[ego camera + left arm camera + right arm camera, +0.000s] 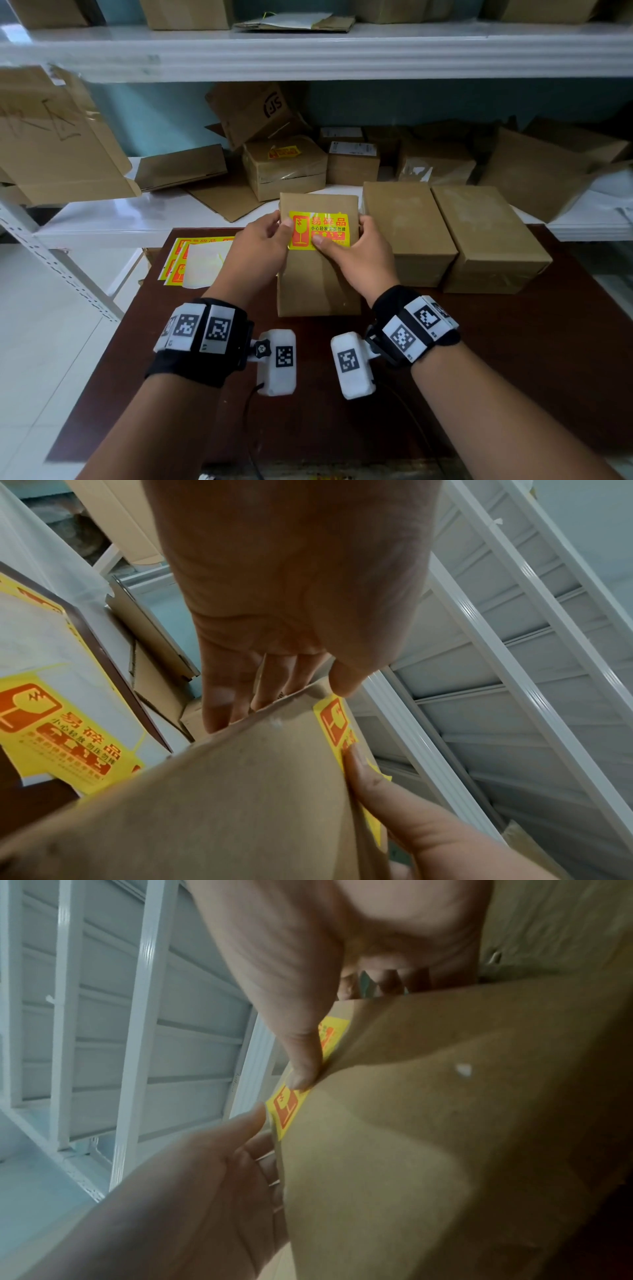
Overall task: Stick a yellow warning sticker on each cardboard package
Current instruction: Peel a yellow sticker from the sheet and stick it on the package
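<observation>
Now both hands (308,246) press sticker (322,228) on pkg (317,284).

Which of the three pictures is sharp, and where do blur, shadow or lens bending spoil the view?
Head view: sharp centre, the yellow sticker readable; shelf edges bow, corners smear. Left wrist view: the package is soft, the spare sticker sheet clearer. Right wrist view: the blurriest, with a dark shadow across the package.
</observation>
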